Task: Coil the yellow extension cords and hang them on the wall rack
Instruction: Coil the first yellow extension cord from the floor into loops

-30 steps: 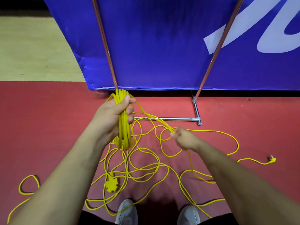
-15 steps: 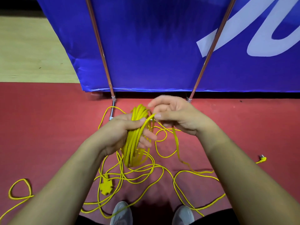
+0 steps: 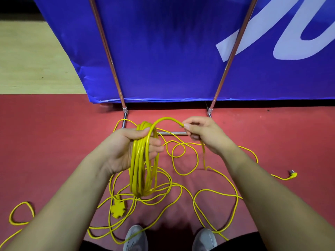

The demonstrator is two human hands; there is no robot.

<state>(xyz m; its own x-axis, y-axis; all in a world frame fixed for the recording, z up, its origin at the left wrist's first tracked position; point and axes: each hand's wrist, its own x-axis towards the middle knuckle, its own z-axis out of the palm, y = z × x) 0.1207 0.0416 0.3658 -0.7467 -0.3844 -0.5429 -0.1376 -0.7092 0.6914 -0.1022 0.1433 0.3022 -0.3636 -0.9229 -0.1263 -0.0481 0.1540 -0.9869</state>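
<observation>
My left hand [image 3: 126,149] grips a coil of yellow extension cord [image 3: 143,167] that hangs in several loops below my palm. My right hand [image 3: 201,133] pinches the same cord to the right of the coil, and an arch of cord runs from that pinch over to the top of the coil. The rest of the yellow cord [image 3: 213,192] lies in loose tangled loops on the red floor. Its yellow socket block [image 3: 118,210] lies low left of the coil, and its yellow plug [image 3: 293,175] lies far right. No wall rack is in view.
A blue banner [image 3: 172,51] on a metal stand [image 3: 172,133] rises straight ahead, its legs and floor bar just beyond my hands. Red floor [image 3: 45,142] spreads all round, with pale flooring [image 3: 32,60] at the back left. My grey shoes [image 3: 136,238] show at the bottom edge.
My right hand came up from the floor loops with a length of cord and laid it toward the coil. The left hand lowered and turned, so the coil hangs more open.
</observation>
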